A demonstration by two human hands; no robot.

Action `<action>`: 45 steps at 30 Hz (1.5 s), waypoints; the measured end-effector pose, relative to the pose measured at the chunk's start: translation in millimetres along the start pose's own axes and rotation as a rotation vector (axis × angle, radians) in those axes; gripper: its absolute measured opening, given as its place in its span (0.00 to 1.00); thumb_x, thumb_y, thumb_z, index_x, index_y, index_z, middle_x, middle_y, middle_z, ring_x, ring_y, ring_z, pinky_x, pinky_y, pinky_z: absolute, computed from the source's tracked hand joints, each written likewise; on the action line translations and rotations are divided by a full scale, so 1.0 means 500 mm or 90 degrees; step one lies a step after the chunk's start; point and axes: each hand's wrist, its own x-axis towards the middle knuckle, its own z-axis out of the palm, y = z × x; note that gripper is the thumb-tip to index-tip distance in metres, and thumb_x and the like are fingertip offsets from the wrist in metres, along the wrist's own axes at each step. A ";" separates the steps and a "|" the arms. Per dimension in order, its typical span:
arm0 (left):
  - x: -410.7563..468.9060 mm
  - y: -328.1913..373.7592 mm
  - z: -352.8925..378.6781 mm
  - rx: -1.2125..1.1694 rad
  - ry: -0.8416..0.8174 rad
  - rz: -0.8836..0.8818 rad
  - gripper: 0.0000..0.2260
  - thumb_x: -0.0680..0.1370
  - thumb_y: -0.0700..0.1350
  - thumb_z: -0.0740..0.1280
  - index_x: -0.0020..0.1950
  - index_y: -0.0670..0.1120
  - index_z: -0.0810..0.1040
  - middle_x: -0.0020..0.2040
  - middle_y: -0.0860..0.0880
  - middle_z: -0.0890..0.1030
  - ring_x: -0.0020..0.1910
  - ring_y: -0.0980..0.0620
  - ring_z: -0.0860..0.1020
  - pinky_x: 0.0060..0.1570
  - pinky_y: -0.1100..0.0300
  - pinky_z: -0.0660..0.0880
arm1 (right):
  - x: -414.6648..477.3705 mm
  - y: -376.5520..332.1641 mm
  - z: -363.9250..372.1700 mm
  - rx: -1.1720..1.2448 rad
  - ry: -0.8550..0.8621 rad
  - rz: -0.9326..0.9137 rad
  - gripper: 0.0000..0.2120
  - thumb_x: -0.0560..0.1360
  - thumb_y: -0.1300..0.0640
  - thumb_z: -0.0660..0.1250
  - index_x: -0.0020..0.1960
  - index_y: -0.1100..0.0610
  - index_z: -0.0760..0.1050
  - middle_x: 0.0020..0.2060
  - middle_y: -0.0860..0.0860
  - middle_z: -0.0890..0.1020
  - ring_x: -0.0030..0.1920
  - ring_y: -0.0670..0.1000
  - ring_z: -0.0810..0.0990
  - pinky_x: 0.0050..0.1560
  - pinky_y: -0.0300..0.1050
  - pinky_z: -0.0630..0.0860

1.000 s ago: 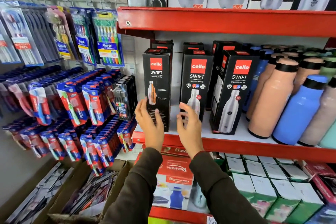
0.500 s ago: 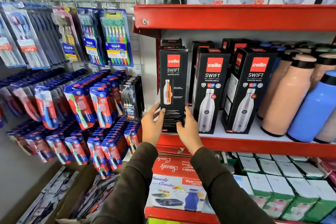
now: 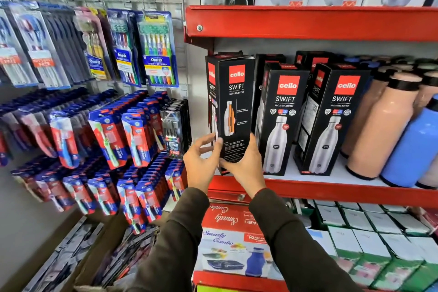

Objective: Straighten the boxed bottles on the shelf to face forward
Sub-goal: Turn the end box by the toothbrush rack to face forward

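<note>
A tall, matte black cardboard bottle box [image 3: 233,106], marked "cello SWIFT", was gripped at its lower end between the left hand [image 3: 202,163] and right hand [image 3: 244,166], tilted at the left end of the red metal shelf [image 3: 331,188]. Two more identical boxes [image 3: 282,121] were stood beside it, front row. Smooth peach and blue bottles [image 3: 384,125] were ranged beyond.

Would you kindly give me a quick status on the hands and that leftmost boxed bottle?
Both hands, left hand and right hand, gripping the leftmost Cello box near its base. Box turned at an angle. Neighbouring box close on its right.
</note>
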 end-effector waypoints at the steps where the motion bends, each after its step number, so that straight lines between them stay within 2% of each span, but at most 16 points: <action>1: 0.003 -0.004 -0.001 -0.004 -0.005 0.007 0.11 0.78 0.54 0.70 0.58 0.52 0.83 0.54 0.52 0.85 0.52 0.54 0.84 0.52 0.48 0.83 | 0.001 0.001 0.001 -0.002 0.003 0.001 0.44 0.59 0.47 0.81 0.68 0.43 0.61 0.59 0.43 0.77 0.60 0.43 0.77 0.57 0.37 0.75; 3: 0.018 -0.010 -0.002 -0.005 -0.012 0.018 0.10 0.82 0.49 0.65 0.61 0.51 0.80 0.57 0.50 0.84 0.55 0.50 0.83 0.53 0.50 0.82 | 0.003 0.002 0.002 0.001 0.001 0.007 0.47 0.57 0.46 0.80 0.69 0.43 0.59 0.60 0.44 0.76 0.61 0.44 0.75 0.60 0.37 0.73; 6: 0.055 -0.018 -0.009 0.037 -0.047 0.040 0.14 0.83 0.43 0.62 0.68 0.50 0.75 0.63 0.51 0.80 0.61 0.52 0.79 0.53 0.72 0.76 | 0.010 0.006 0.003 0.009 -0.025 0.026 0.50 0.56 0.44 0.78 0.73 0.48 0.57 0.64 0.49 0.74 0.66 0.49 0.74 0.68 0.48 0.73; 7: 0.068 -0.023 -0.013 0.057 -0.073 0.033 0.15 0.83 0.43 0.63 0.70 0.48 0.74 0.66 0.50 0.79 0.62 0.52 0.78 0.54 0.75 0.74 | 0.013 0.007 0.002 0.011 -0.039 0.030 0.51 0.56 0.44 0.78 0.73 0.48 0.57 0.65 0.49 0.74 0.66 0.49 0.73 0.69 0.50 0.72; 8: 0.079 -0.026 -0.015 0.074 -0.100 0.022 0.16 0.83 0.43 0.63 0.71 0.47 0.73 0.67 0.49 0.78 0.64 0.52 0.77 0.57 0.74 0.73 | 0.015 0.007 0.001 0.011 -0.053 0.033 0.52 0.56 0.44 0.78 0.73 0.48 0.56 0.65 0.48 0.73 0.67 0.49 0.73 0.70 0.50 0.71; 10: 0.095 -0.032 -0.020 0.074 -0.151 -0.011 0.16 0.83 0.43 0.63 0.71 0.45 0.73 0.68 0.47 0.78 0.66 0.50 0.77 0.65 0.62 0.73 | 0.018 0.005 -0.001 0.006 -0.078 0.038 0.54 0.57 0.45 0.78 0.76 0.48 0.53 0.66 0.46 0.70 0.68 0.47 0.70 0.72 0.49 0.69; 12: 0.102 -0.035 -0.023 0.062 -0.183 -0.035 0.16 0.83 0.42 0.63 0.70 0.43 0.73 0.66 0.45 0.79 0.66 0.49 0.77 0.68 0.55 0.73 | 0.020 0.004 0.000 -0.007 -0.107 0.040 0.56 0.61 0.48 0.78 0.79 0.50 0.47 0.71 0.48 0.66 0.72 0.46 0.65 0.74 0.46 0.63; 15: 0.103 -0.041 -0.031 0.044 -0.171 -0.045 0.12 0.82 0.42 0.64 0.66 0.47 0.75 0.59 0.52 0.82 0.58 0.59 0.79 0.62 0.61 0.76 | 0.025 0.009 -0.002 -0.048 -0.161 0.040 0.58 0.69 0.52 0.76 0.80 0.53 0.34 0.80 0.52 0.51 0.79 0.49 0.52 0.75 0.42 0.52; 17: 0.099 -0.044 -0.035 0.015 -0.148 -0.048 0.11 0.81 0.42 0.66 0.63 0.52 0.76 0.55 0.57 0.81 0.55 0.63 0.79 0.57 0.64 0.78 | 0.028 0.014 -0.008 -0.063 -0.194 0.039 0.54 0.73 0.55 0.72 0.79 0.53 0.32 0.81 0.52 0.46 0.80 0.50 0.48 0.77 0.44 0.50; 20: 0.087 -0.046 -0.036 0.000 -0.121 -0.050 0.11 0.80 0.43 0.69 0.62 0.48 0.78 0.57 0.50 0.83 0.57 0.53 0.81 0.57 0.57 0.79 | 0.030 0.016 -0.014 -0.093 -0.229 0.031 0.47 0.78 0.57 0.67 0.80 0.53 0.33 0.81 0.51 0.42 0.80 0.49 0.44 0.79 0.49 0.49; 23: 0.072 -0.047 -0.029 -0.025 -0.098 -0.059 0.10 0.78 0.43 0.70 0.58 0.52 0.78 0.57 0.50 0.83 0.54 0.53 0.82 0.57 0.54 0.80 | 0.032 0.017 -0.014 -0.126 -0.248 0.009 0.42 0.80 0.61 0.62 0.80 0.54 0.34 0.81 0.51 0.40 0.80 0.48 0.42 0.78 0.43 0.46; 25: 0.063 -0.047 -0.024 -0.027 -0.079 -0.061 0.10 0.78 0.43 0.71 0.57 0.53 0.77 0.57 0.49 0.82 0.51 0.52 0.82 0.54 0.56 0.80 | 0.034 0.017 -0.012 -0.132 -0.254 0.003 0.40 0.80 0.65 0.59 0.80 0.55 0.35 0.81 0.51 0.41 0.81 0.49 0.44 0.77 0.41 0.45; 28: 0.055 -0.051 -0.018 -0.009 -0.056 -0.044 0.11 0.78 0.43 0.71 0.60 0.50 0.78 0.58 0.48 0.82 0.52 0.55 0.82 0.50 0.68 0.79 | 0.036 0.019 -0.008 -0.130 -0.252 0.012 0.40 0.79 0.68 0.58 0.80 0.55 0.37 0.81 0.53 0.46 0.81 0.51 0.49 0.79 0.46 0.50; 33: 0.047 -0.052 -0.010 0.013 -0.063 -0.037 0.13 0.78 0.43 0.71 0.62 0.47 0.78 0.59 0.49 0.82 0.56 0.52 0.82 0.59 0.59 0.78 | 0.035 0.030 -0.003 -0.140 -0.240 0.028 0.39 0.79 0.70 0.57 0.80 0.55 0.37 0.81 0.53 0.51 0.79 0.52 0.56 0.76 0.41 0.54; 41: 0.040 -0.051 -0.002 0.033 -0.070 -0.036 0.13 0.78 0.46 0.71 0.62 0.51 0.78 0.57 0.55 0.82 0.55 0.58 0.82 0.56 0.62 0.78 | 0.038 0.041 0.001 -0.147 -0.203 0.029 0.39 0.78 0.71 0.56 0.81 0.54 0.38 0.78 0.56 0.60 0.73 0.54 0.69 0.68 0.38 0.63; 45: 0.035 -0.045 -0.002 0.032 -0.068 -0.031 0.10 0.80 0.46 0.68 0.61 0.52 0.77 0.55 0.59 0.81 0.54 0.64 0.80 0.52 0.74 0.75 | 0.032 0.044 0.002 -0.118 -0.181 0.029 0.37 0.79 0.69 0.56 0.81 0.54 0.42 0.77 0.55 0.62 0.73 0.53 0.68 0.69 0.37 0.62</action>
